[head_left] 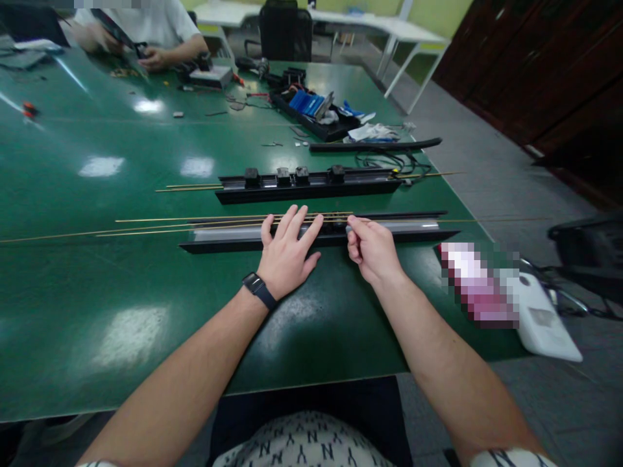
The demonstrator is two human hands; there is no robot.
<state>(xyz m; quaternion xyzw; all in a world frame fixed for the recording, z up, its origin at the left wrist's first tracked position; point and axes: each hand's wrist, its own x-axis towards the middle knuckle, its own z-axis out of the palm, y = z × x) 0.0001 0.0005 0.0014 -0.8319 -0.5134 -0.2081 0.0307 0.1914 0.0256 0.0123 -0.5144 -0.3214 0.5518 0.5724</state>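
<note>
A long black channel rail (403, 226) with a pale inner face lies across the near part of the green table. Thin brass-coloured rods (150, 220) run along it and stick out well past its left end. My left hand (287, 250), with a dark watch on the wrist, rests over the rail's middle, fingers spread across the rods. Thumb and forefinger of my right hand (372, 245) are pinched on a thin rod just right of the middle; the fingertips partly hide it. Dark pieces inside the rail between my hands are mostly covered.
Behind lies a second black rail (311, 188) with several black blocks and thin rods. Farther back are a black curved strip (374, 146), cables and a black tray (331, 130) of parts. A white phone-like device (548, 321) is at the right edge. Across the table a person handles a dark object.
</note>
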